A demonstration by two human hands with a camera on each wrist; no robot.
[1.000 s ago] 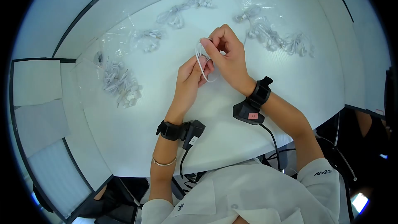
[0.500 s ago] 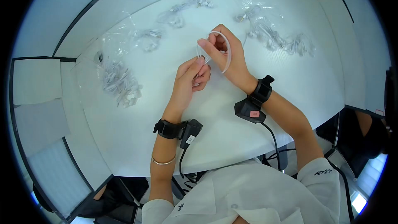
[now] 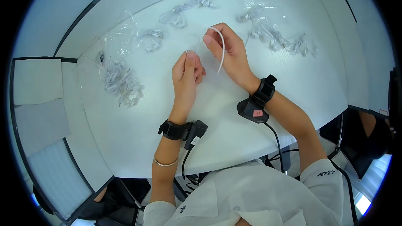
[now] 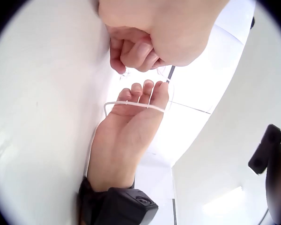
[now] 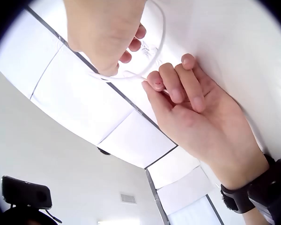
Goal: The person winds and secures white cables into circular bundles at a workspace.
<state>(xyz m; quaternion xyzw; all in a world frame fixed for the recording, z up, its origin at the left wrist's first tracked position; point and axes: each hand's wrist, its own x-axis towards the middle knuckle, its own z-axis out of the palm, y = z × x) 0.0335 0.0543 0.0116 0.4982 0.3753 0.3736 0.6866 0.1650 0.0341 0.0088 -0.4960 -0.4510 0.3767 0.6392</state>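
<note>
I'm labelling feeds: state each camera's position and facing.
Head: on the head, facing forward and down at the table; shows left hand, right hand, arms, shirt.
Left wrist: worn there, facing past the left hand toward the right.
Right wrist: worn there, facing past the right hand toward the left.
Both wrist views share both hands and the white cable.

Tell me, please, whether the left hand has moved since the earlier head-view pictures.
Yes: in the head view, the left hand has shifted slightly leftward, nearer the unmoved white cable pile at left.
</note>
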